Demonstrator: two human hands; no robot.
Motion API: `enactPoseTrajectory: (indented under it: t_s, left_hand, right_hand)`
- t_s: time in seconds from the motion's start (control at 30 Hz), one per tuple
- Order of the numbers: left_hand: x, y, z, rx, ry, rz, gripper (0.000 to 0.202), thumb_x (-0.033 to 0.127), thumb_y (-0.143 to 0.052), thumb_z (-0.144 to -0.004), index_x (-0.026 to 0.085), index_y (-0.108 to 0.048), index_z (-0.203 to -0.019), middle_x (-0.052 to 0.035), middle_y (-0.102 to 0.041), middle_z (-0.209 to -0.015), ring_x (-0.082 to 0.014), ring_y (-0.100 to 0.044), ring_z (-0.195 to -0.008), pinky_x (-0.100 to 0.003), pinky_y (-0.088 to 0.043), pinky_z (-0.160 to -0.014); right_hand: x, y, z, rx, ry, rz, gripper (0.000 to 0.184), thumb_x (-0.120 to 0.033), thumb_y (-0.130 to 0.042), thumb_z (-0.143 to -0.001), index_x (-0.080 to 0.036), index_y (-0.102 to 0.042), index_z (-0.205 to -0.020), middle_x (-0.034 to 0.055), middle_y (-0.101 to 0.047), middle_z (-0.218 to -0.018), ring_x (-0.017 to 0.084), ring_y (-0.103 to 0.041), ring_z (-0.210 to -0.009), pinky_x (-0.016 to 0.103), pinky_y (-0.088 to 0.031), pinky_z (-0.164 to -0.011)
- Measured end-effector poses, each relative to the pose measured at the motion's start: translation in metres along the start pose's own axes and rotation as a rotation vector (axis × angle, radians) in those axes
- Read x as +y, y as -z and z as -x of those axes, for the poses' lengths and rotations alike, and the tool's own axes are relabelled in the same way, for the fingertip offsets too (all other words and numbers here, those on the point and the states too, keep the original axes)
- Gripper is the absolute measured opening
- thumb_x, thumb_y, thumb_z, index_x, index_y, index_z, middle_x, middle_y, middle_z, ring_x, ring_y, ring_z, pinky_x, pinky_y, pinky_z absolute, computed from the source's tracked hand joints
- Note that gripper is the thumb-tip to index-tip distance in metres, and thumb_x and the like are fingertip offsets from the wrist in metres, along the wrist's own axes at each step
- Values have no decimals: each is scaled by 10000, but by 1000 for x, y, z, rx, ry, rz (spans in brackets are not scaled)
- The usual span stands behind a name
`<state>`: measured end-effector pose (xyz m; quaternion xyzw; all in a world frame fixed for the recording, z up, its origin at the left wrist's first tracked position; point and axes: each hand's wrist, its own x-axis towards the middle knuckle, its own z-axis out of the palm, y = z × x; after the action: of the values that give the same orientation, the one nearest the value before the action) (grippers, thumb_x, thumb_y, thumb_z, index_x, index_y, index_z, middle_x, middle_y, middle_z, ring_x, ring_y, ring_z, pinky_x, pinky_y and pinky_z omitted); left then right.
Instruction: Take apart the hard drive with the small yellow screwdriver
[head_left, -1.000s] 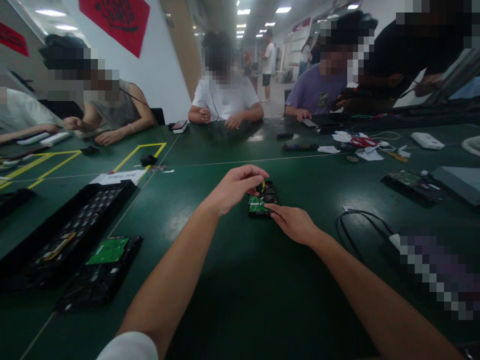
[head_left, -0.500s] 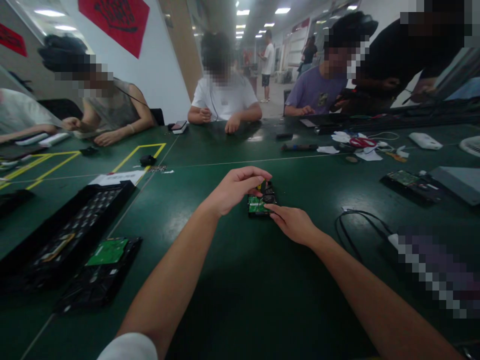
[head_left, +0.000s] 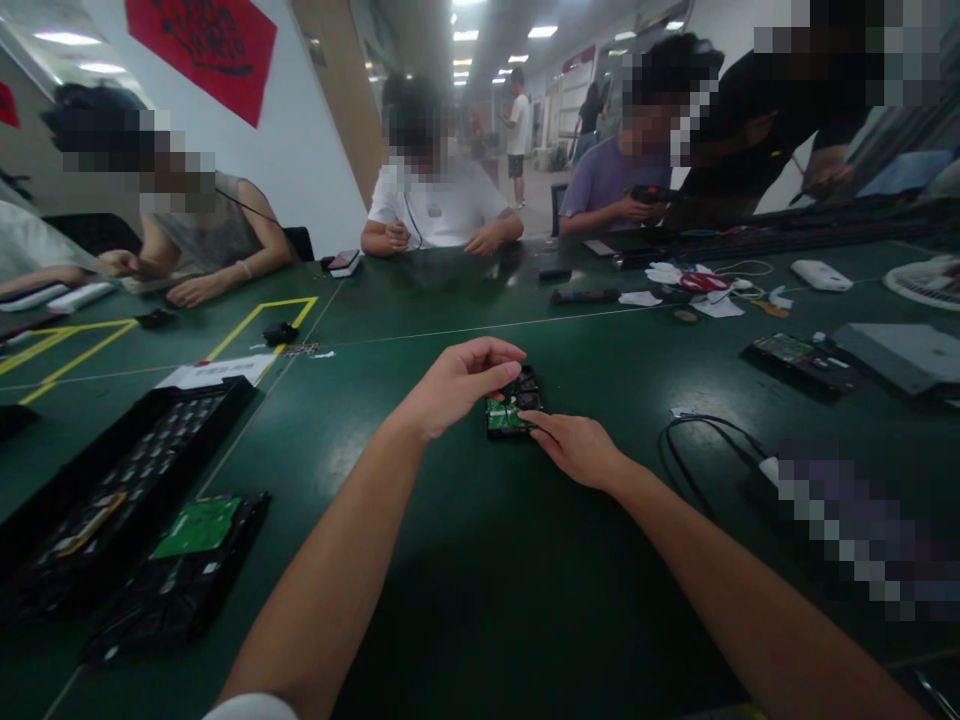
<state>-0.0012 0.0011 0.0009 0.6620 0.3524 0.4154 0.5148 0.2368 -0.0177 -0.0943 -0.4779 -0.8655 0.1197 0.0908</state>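
A small black hard drive with a green circuit board facing up lies on the dark green table in front of me. My left hand hovers over the drive's far left part, fingers curled in a pinch on something I cannot make out. My right hand lies at the drive's near right corner, fingertips pressed on its edge and holding it.
At the left are a long black tray and another drive with a green board. To the right lie a black cable, a further drive and a grey box. Several people sit across the table.
Both hands have stayed on the drive. A small yellow piece seen under my left fingers earlier no longer shows. The view has dropped and turned slightly.
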Motion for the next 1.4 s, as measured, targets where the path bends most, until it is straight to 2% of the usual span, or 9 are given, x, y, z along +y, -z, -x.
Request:
enactPoseTrajectory:
  t_s: [0.2,0.37,0.53,0.67,0.87,1.1,1.4]
  left_hand:
    - [2,-2,1,-3,15,114,311,343,-751,-888,178,-680,-1142,-83,-711,-1063,-191,-682,-976,-269,-568,-714]
    - [0,-3,0,14,69,161,271,349,-757,-882,166,-659,-1056,-97,-724,-1041,-208,-700,-977,-244,-557,-640]
    - [-1,-3,-1,19,76,150,264,383,-752,-890,161,-681,-1013,-99,-733,-1061,-193,-700,-955,-264,-582,-687]
    - [-2,-3,-1,17,73,150,259,380,-740,-901,156,-683,-1017,-94,-732,-1037,-186,-697,-944,-277,-595,-715]
    - [0,-4,0,3,60,134,268,382,-739,-900,150,-678,-1019,-98,-724,-1029,-186,-690,-934,-253,-572,-657]
    - [1,-3,-1,-3,60,147,272,384,-751,-891,152,-674,-1012,-99,-723,-1043,-192,-698,-955,-263,-584,-679]
    - [-3,-2,-2,-15,41,120,252,359,-722,-912,143,-683,-1036,-97,-727,-1019,-179,-683,-904,-279,-591,-697]
  right_hand:
    - [-1,2,0,-7,0,6,461,-412,-365,-1104,-338,-476,-1545,67,-729,-1303,250,-715,-1084,373,-536,-903]
    - [-2,3,2,-11,0,22,458,-394,-368,-1101,-333,-488,-1539,73,-725,-1321,252,-713,-1114,367,-529,-930]
    - [-4,4,2,3,-5,24,449,-389,-366,-1103,-336,-492,-1530,69,-735,-1293,243,-718,-1095,359,-528,-922]
    - [-7,6,2,-17,-14,64,458,-392,-378,-1095,-332,-483,-1537,82,-740,-1256,258,-721,-1062,360,-528,-875]
    - [-8,10,2,-44,-6,91,478,-409,-375,-1094,-326,-451,-1559,90,-731,-1231,248,-718,-1016,339,-519,-821]
    - [-14,13,3,-60,-40,184,483,-412,-374,-1089,-336,-460,-1559,92,-732,-1151,252,-712,-928,331,-492,-741]
    - [-11,13,5,-19,33,196,479,-384,-395,-1096,-301,-473,-1562,80,-722,-1067,234,-662,-974,351,-406,-861]
